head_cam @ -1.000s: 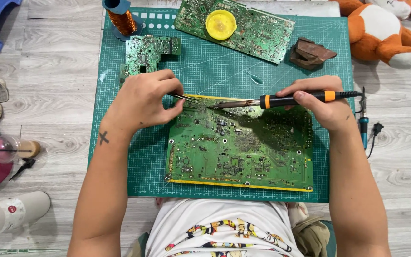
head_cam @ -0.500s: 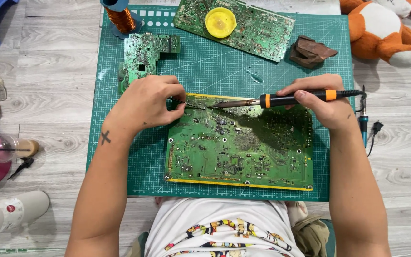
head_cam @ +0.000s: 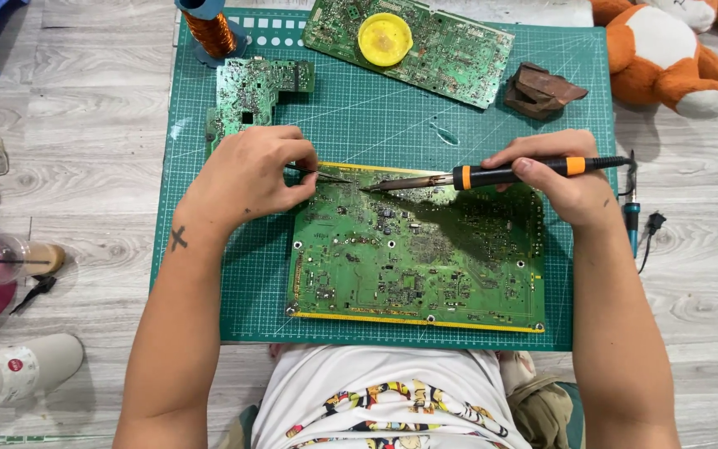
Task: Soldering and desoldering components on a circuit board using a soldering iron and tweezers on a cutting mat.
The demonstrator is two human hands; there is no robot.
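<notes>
Head view: the green cutting mat (head_cam: 376,125) fills the floor before me, with the large circuit board (head_cam: 417,249) at its 6 o'clock. My right hand (head_cam: 567,187) grips the soldering iron (head_cam: 492,175), tip pointing to 9 o'clock. My left hand (head_cam: 251,179) pinches thin tweezers (head_cam: 322,175) toward 3 o'clock.

Pretty bright, even light from overhead, nothing dim. Soft shadows fall under the right hand (head_cam: 563,187) and soldering iron (head_cam: 492,175) onto the big circuit board (head_cam: 417,258). No real glare, focus is sharp throughout, slight wide-angle stretch at the corners of the floor (head_cam: 85,125).
</notes>
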